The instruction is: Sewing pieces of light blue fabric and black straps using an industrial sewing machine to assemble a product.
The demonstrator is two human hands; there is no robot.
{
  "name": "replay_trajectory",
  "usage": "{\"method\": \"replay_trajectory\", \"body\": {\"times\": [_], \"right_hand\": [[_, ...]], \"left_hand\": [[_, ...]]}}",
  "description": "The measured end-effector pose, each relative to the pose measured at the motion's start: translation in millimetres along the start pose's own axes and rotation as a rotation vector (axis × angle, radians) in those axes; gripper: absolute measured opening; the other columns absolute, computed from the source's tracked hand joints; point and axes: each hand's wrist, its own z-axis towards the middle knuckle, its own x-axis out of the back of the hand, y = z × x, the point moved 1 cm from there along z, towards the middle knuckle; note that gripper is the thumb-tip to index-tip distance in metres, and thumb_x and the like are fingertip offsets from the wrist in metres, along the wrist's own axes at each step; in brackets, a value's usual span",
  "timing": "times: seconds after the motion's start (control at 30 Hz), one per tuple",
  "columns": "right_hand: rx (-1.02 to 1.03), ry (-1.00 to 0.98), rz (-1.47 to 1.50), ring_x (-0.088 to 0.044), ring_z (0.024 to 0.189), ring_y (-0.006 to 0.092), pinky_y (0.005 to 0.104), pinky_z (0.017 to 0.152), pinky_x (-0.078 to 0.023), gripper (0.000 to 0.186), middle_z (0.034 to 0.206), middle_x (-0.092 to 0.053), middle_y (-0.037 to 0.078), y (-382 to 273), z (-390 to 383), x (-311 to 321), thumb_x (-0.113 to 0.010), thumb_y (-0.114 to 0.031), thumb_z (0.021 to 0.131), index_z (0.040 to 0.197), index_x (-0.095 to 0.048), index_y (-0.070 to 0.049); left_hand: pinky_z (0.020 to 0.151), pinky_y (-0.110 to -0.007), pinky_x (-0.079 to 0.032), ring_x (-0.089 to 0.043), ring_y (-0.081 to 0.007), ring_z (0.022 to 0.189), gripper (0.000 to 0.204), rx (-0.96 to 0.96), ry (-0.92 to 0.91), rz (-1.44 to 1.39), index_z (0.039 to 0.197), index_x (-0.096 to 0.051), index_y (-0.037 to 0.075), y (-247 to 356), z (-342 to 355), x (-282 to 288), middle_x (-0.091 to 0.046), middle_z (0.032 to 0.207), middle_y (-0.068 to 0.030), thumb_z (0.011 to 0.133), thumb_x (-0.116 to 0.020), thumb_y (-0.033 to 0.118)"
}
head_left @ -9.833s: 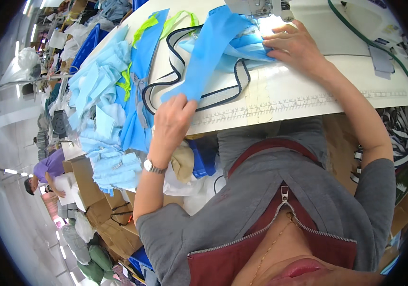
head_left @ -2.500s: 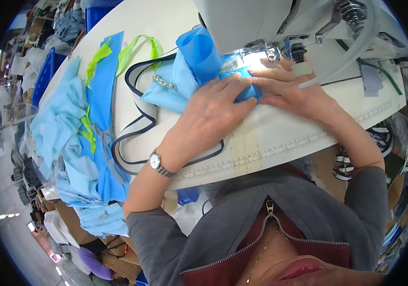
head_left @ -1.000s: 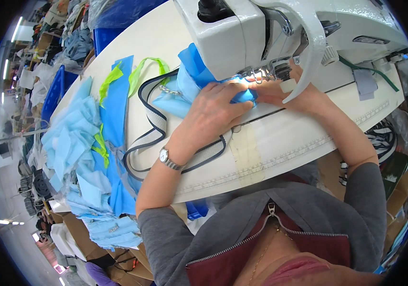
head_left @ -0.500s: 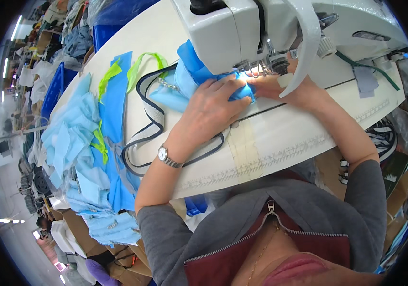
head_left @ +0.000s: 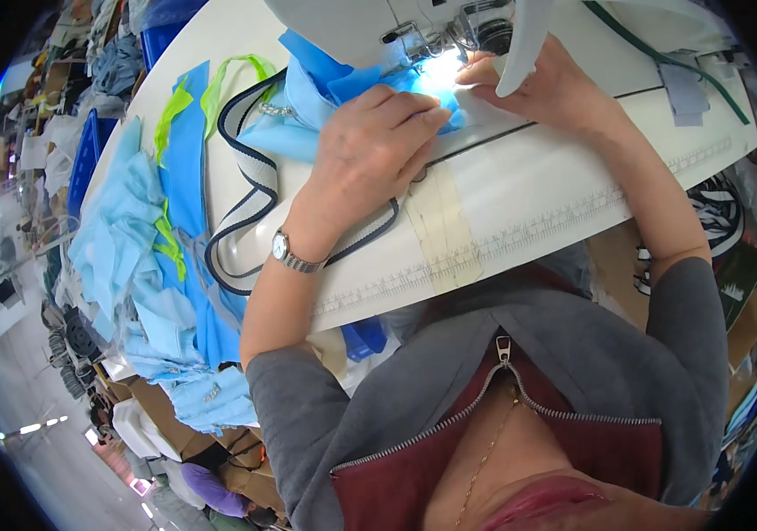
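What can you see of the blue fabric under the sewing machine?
The blue fabric looks thin and smooth, pale blue in part, deeper blue where it curls up. It lies bunched on the white table, partly beneath the sewing machine, with a silvery trim toward its left. The left hand rests on it; glare hides whether the right hand touches it.

The top edge cuts off the machine (head_left: 343, 31) and the green cord (head_left: 653, 51). Glare washes out part of the blue cloth (head_left: 308, 102), and the left hand (head_left: 374, 142) hides more. The white lever (head_left: 529, 40) partly covers the right hand (head_left: 564, 93). The left forearm hides some strap (head_left: 259, 173). The ruler's (head_left: 542, 226) marks are unreadably small.
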Motion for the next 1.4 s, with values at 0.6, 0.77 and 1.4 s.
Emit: {"method": "replay_trajectory", "body": {"times": [0.6, 0.77, 1.4], "right_hand": [[0.212, 0.004, -0.053, -0.062, 0.075, 0.019, 0.0444, 0.104, -0.037, 0.01, 0.076, -0.063, 0.003, -29.7, -1.6, -3.1, -0.07, -0.019, 0.078, 0.085, -0.067, -0.014], [0.145, -0.016, 0.052, -0.061, 0.071, 0.0207, 0.0432, 0.103, -0.035, 0.006, 0.072, -0.063, 0.004, -29.0, 3.9, 0.9, -0.066, -0.017, 0.081, 0.085, -0.066, -0.012], [0.231, -0.049, -0.123, -0.061, 0.07, 0.0188, 0.0474, 0.106, -0.035, 0.007, 0.07, -0.056, 0.002, -36.0, 0.2, -0.7, -0.069, -0.016, 0.078, 0.084, -0.067, -0.017]], "left_hand": [[0.07, -0.034, -0.051, -0.057, -0.0234, 0.081, 0.016, 0.094, -0.02, -0.064, 0.086, -0.069, 0.007, 0.6, -0.3, 6.4, -0.063, 0.097, -0.0064, 0.071, -0.068, 0.011], [0.071, -0.033, -0.05, -0.056, -0.023, 0.082, 0.014, 0.085, -0.052, -0.041, 0.085, -0.069, 0.006, -2.4, -1.9, 4.8, -0.062, 0.099, -0.0056, 0.073, -0.069, 0.012], [0.069, -0.033, -0.05, -0.059, -0.0242, 0.083, 0.016, 0.066, -0.003, -0.042, 0.086, -0.071, 0.008, -1.0, -6.1, 1.0, -0.064, 0.102, -0.0082, 0.07, -0.074, 0.009]]}}
